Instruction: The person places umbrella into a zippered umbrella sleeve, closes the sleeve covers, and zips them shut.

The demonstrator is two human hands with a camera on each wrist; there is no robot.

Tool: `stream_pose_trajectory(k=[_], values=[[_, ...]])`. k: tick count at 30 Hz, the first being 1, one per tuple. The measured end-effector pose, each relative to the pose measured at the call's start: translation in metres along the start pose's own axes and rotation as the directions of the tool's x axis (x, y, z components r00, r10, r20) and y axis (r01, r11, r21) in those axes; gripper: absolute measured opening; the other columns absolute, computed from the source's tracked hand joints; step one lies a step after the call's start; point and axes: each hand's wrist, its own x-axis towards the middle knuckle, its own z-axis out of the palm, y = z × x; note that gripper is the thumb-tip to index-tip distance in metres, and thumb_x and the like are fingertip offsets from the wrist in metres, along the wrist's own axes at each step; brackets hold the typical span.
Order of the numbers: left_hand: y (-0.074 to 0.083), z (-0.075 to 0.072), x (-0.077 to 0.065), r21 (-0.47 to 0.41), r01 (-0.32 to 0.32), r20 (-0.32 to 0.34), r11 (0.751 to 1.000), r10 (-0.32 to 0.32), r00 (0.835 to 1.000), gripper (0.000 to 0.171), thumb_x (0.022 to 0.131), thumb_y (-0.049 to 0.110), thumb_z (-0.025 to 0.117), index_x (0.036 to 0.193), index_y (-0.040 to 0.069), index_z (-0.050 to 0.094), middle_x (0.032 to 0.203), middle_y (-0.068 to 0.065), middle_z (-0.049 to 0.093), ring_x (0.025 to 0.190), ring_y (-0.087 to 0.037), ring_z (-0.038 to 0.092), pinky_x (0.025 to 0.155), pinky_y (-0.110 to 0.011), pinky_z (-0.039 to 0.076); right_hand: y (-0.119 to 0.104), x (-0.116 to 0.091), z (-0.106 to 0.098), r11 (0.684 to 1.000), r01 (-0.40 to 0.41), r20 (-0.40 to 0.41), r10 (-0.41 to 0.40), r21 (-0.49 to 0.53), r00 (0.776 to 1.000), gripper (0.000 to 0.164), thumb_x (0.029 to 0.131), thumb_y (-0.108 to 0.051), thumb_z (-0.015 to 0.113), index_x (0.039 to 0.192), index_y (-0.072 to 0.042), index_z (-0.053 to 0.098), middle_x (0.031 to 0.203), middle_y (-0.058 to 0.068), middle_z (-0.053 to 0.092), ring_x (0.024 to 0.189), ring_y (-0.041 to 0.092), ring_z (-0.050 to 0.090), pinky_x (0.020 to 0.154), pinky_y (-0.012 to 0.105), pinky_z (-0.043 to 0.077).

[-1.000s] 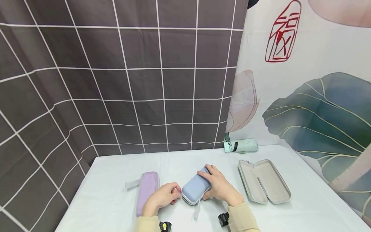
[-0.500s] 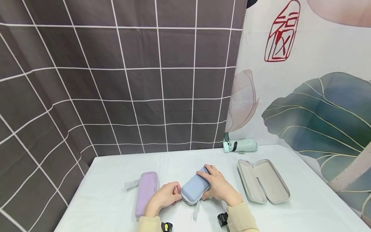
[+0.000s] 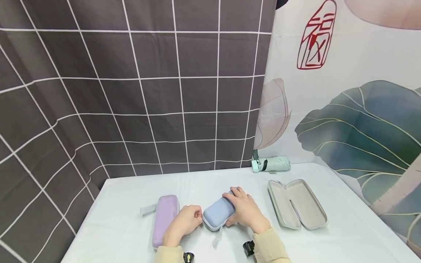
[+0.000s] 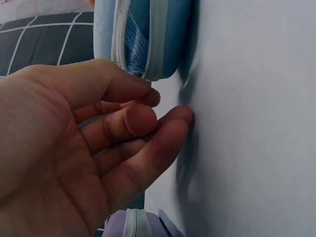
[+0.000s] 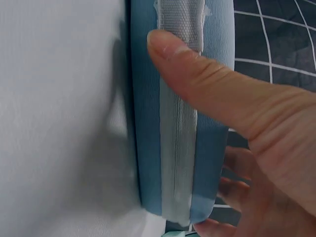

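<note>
A light blue zippered pencil case [image 3: 218, 213] lies at an angle on the table between the hands. My right hand [image 3: 247, 211] grips it, the thumb on the zipper side near a grey fabric tab [image 5: 180, 22] and the fingers around the far side. At the case's left end, my left hand [image 3: 186, 220] pinches the zipper pull between thumb and index finger; the pull itself is mostly hidden by the fingertips. The zipper [image 4: 153, 39] is parted there, showing blue fabric inside. Behind the left hand lies a closed purple pencil case [image 3: 165, 218].
An open pale grey-lined case [image 3: 307, 204] lies to the right on the white table [image 3: 131, 233]. At the back edge rests a mint folding umbrella [image 3: 273, 164]. A dark checked curtain [image 3: 158, 91] hangs behind the table.
The view has shifted slightly. Both hands stay on the blue pencil case, and the left hand's fingers have moved only a little at its left end.
</note>
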Motion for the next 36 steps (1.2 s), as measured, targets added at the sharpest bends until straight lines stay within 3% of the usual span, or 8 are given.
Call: stream_pose_trajectory(k=[7, 16, 20, 28, 36], values=[[-0.002, -0.006, -0.003, -0.071, 0.022, 0.029, 0.997, -0.02, 0.999, 0.021, 0.078, -0.001, 0.061, 0.066, 0.014, 0.052, 0.052, 0.011, 0.048, 0.045, -0.005, 0.047, 0.044, -0.022, 0.035, -0.018, -0.002, -0.001, 0.992, -0.053, -0.062, 0.045, -0.118, 0.997, 0.087, 0.044, -0.033, 0.099, 0.121, -0.013, 0.063, 0.127, 0.021, 0.054, 0.111, 0.042, 0.05, 0.088, 0.06, 0.043], [0.0, -0.011, -0.007, -0.091, -0.003, 0.058, 0.996, 0.009, 0.998, 0.022, 0.077, -0.005, 0.06, 0.066, 0.011, 0.052, 0.051, 0.009, 0.048, 0.045, -0.006, 0.047, 0.044, -0.022, 0.035, -0.03, -0.001, 0.003, 0.975, -0.146, -0.072, 0.136, -0.167, 0.988, 0.091, 0.038, -0.034, 0.099, 0.119, -0.016, 0.063, 0.118, 0.019, 0.054, 0.091, 0.04, 0.052, 0.079, 0.057, 0.045], [0.001, -0.012, -0.008, -0.129, -0.006, 0.076, 0.992, 0.015, 0.997, 0.021, 0.077, -0.006, 0.058, 0.066, 0.01, 0.051, 0.052, 0.008, 0.048, 0.045, -0.006, 0.048, 0.043, -0.022, 0.037, -0.031, -0.001, 0.004, 0.97, -0.173, -0.066, 0.164, -0.17, 0.984, 0.09, 0.038, -0.034, 0.099, 0.119, -0.017, 0.062, 0.118, 0.018, 0.053, 0.088, 0.04, 0.052, 0.079, 0.057, 0.045], [-0.004, -0.008, -0.006, -0.143, 0.024, 0.078, 0.99, -0.012, 0.997, 0.022, 0.091, 0.006, 0.062, 0.071, 0.009, 0.056, 0.052, 0.004, 0.052, 0.043, -0.007, 0.048, 0.045, -0.024, 0.039, -0.029, -0.002, 0.005, 0.975, -0.149, -0.072, 0.139, -0.164, 0.988, 0.087, 0.041, -0.035, 0.098, 0.117, -0.016, 0.062, 0.116, 0.019, 0.053, 0.089, 0.04, 0.051, 0.08, 0.057, 0.044], [-0.008, -0.001, -0.002, -0.201, 0.071, 0.06, 0.977, -0.06, 0.996, 0.021, 0.086, 0.005, 0.068, 0.069, 0.01, 0.057, 0.051, 0.005, 0.051, 0.041, -0.008, 0.048, 0.042, -0.024, 0.038, -0.028, -0.002, 0.005, 0.976, -0.142, -0.066, 0.132, -0.163, 0.989, 0.086, 0.042, -0.036, 0.098, 0.117, -0.015, 0.062, 0.116, 0.019, 0.052, 0.091, 0.042, 0.05, 0.083, 0.058, 0.043]])
